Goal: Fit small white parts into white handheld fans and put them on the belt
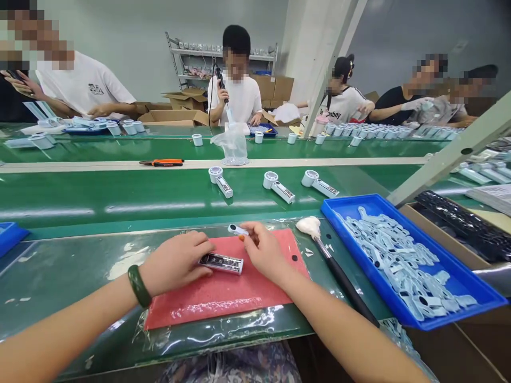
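Observation:
My left hand [179, 261], with a dark green bangle at the wrist, is closed round one end of a white handheld device [225, 264]. Its handle carries a black printed strip and points right; its other end is hidden under my palm. Just above it, my right hand [265, 250] pinches a small pale-blue plastic cover [236, 230] with a black dot at its tip. Both are over a red mat [207, 307]. A loose black dot [294, 258] lies on the mat, right of my right hand.
Right of the mat is a black-handled tool [347, 284] with a white wrapped head. Beyond it, a blue tray [331, 215] holds many pale-blue covers. Three white devices [279, 187] lie on the green belt [99, 191], below orange pliers [162, 163]. Several co-workers sit opposite; a slanted post [435, 159] stands right.

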